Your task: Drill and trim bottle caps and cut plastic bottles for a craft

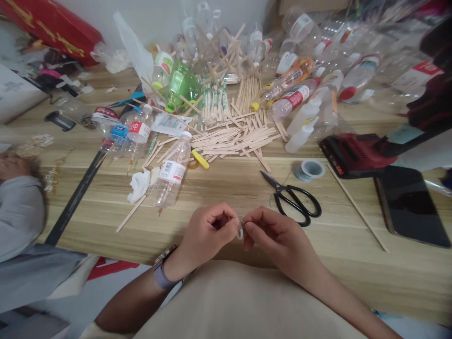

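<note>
Foreground, beige shirt (229, 301). Left hand (213, 235) and right hand (278, 238) pinch nearly closed about a small white ring (240, 232) between them, apparently for fine control; scissors (287, 192) and spool (309, 170) lie conveniently near.

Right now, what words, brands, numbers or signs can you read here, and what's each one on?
No text reads clearly enough to quote.
White label on the front bottle: a barcode; the print is too small.
Red-and-white label further left: a large white character, too unclear.
Blue label beside it: white marks, blurred.
Red item, upper left: yellow marks, blurred.
</note>
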{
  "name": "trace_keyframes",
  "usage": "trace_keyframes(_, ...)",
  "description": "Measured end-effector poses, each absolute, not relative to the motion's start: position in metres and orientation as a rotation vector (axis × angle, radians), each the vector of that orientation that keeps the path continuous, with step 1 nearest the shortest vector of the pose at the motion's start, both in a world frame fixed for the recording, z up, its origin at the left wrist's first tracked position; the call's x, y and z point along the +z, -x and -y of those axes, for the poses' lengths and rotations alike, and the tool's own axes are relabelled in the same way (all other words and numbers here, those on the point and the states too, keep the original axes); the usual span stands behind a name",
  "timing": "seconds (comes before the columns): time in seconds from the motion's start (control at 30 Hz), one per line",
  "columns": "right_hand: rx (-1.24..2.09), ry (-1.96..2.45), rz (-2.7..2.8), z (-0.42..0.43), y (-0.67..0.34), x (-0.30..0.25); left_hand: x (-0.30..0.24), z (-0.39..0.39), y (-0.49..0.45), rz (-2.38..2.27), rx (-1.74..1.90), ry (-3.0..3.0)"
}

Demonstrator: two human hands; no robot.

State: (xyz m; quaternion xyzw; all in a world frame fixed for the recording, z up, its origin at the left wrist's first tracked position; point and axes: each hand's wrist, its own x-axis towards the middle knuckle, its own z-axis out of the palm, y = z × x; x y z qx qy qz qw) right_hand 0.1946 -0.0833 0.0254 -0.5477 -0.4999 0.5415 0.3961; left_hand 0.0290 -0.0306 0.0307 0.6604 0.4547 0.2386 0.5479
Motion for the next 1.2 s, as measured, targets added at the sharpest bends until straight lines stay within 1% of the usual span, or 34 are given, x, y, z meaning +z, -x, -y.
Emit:
trace_keyframes(0.13, 1.251, 1.441, 1.339, 0.083, -0.195, 0.026, 0.031, 0.031, -0.03, -1.098, 0.557, -1.55)
trace_keyframes(0.3, 0.962, 1.512, 1.494, 0.083, -0.199, 0.023, 0.033, 0.031, -0.029, -1.087, 0.566, -1.538)
trace_keyframes(0.47, 0.676, 1.514, 1.455, 0.083, -0.207, 0.015, 0.032, 0.03, -0.019, -1.118, 0.642, -1.533)
trace_keyframes(0.53, 0.763, 1.43, 1.38, 0.083, -0.207, 0.012, 0.031, 0.03, -0.017, -1.106, 0.656, -1.526)
trace_keyframes(0.7, 1.332, 1.061, 0.923, 0.082, -0.202, 0.008, 0.032, 0.03, -0.019, -1.072, 0.594, -1.414)
trace_keyframes(0.87, 1.624, 0.906, 0.641, 0.077, -0.194, 0.016, 0.035, 0.031, -0.021, -0.982, 0.444, -1.307)
trace_keyframes(1.0, 1.678, 0.919, 0.659, 0.075, -0.193, 0.017, 0.039, 0.029, -0.022, -0.975, 0.408, -1.242)
trace_keyframes(1.2, 1.471, 0.97, 1.04, 0.084, -0.199, 0.015, 0.041, 0.027, -0.024, -1.007, 0.395, -1.172)
